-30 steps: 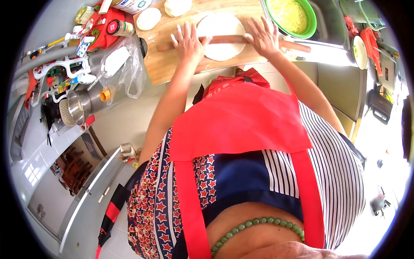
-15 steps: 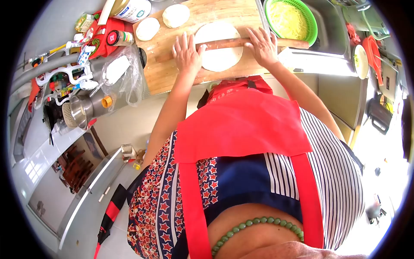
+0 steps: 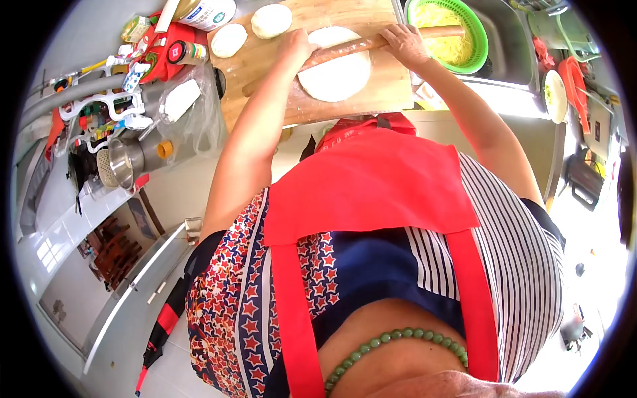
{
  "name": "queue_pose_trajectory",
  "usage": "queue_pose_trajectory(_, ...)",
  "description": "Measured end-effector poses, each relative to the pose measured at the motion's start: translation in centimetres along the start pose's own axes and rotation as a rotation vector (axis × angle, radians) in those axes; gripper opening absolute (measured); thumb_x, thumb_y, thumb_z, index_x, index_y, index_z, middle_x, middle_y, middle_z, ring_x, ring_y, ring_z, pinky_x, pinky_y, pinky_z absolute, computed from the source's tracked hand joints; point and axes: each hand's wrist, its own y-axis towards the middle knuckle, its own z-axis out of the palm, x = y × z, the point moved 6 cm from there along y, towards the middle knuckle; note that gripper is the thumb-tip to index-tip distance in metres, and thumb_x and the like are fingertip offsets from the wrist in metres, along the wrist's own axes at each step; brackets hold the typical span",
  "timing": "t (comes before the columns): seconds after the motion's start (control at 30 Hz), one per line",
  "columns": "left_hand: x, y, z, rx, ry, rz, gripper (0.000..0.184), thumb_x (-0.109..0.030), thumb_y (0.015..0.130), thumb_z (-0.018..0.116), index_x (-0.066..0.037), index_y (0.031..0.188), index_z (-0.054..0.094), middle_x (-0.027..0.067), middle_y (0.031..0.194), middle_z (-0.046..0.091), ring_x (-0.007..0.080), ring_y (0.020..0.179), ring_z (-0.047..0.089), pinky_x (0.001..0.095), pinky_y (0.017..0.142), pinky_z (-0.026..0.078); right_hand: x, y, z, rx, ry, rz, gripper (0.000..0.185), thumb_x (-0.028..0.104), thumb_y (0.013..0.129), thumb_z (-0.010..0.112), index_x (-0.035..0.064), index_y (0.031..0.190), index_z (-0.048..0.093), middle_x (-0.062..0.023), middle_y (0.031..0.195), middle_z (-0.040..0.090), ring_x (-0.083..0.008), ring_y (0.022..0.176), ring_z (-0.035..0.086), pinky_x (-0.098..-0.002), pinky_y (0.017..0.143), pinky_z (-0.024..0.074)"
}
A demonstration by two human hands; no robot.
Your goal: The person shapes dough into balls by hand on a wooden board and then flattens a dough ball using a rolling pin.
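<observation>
A wooden rolling pin lies at a slant across a flat round sheet of dough on a wooden board. My left hand is closed over the pin just left of the dough. On the other side my right hand has its fingers bent over the pin near the board's right edge. The pin's right end reaches over a green basket of pale yellow shreds. Two pale dough balls, a left one and a right one, rest on the board's far left part.
Left of the board are a plastic bag, a spice jar, a red container and a large white tub. A metal sink lies beyond the basket on the right. A red apron hangs close to the board's near edge.
Both hands have pushed the rolling pin away from me, over the far part of the dough. The pin's right end has swung farther away, over the basket. My fingers have gone from spread to bent.
</observation>
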Motion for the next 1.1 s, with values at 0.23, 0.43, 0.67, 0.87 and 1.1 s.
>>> queue_pose_trajectory(0.23,3.9,-5.4,0.9,0.165,-0.175,-0.102,0.036,-0.029,0.078,0.072,0.000,0.097,0.067,0.0214,0.097,0.068,0.0348,0.094,0.065,0.0423,0.082,0.051,7.9,-4.5,-3.2,-0.067,0.135,0.012,0.040,0.037,0.081,0.067,0.0159,0.114,0.058,0.0007,0.106,0.061,-0.0187,0.103,0.057,-0.0391,0.088,0.0400)
queue_pose_trajectory(0.43,7.4,-16.3,0.4,-0.118,0.033,-0.101,0.052,-0.041,0.087,0.060,-0.001,0.119,0.057,0.0204,0.116,0.061,0.0352,0.113,0.056,0.0501,0.096,0.041,13.1,-9.9,-2.7,0.099,0.249,0.135,0.045,0.033,0.081,0.068,0.0162,0.120,0.055,-0.0002,0.115,0.059,-0.0190,0.109,0.054,-0.0409,0.093,0.0369)
queue_pose_trajectory(0.67,7.1,-15.7,1.8,-0.354,0.198,-0.016,0.071,-0.050,0.090,0.051,-0.009,0.146,0.034,0.0154,0.150,0.032,0.0400,0.138,0.027,0.0626,0.111,0.016,10.5,-7.9,-0.8,0.067,-0.044,0.251,0.063,0.054,0.094,0.042,0.0183,0.146,0.037,-0.0022,0.151,0.036,-0.0271,0.141,0.028,-0.0529,0.111,0.0210)
queue_pose_trajectory(0.87,7.8,-5.3,-1.8,-0.538,0.173,0.021,0.066,-0.044,0.091,0.052,-0.012,0.146,0.033,0.0152,0.152,0.025,0.0411,0.140,0.021,0.0633,0.109,0.019,3.1,3.7,1.7,-0.226,0.004,0.203,0.057,0.041,0.087,0.059,0.0118,0.135,0.047,-0.0117,0.143,0.043,-0.0353,0.136,0.032,-0.0616,0.104,0.0264)
queue_pose_trajectory(1.1,6.9,-10.9,1.3,-0.360,0.099,-0.147,0.070,-0.043,0.090,0.055,-0.001,0.142,0.036,0.0200,0.151,0.028,0.0435,0.139,0.024,0.0544,0.113,0.020,8.8,-3.3,-1.0,0.039,0.120,0.248,0.056,0.051,0.097,0.040,0.0192,0.143,0.040,-0.0032,0.147,0.041,-0.0253,0.141,0.027,-0.0567,0.112,0.0177)
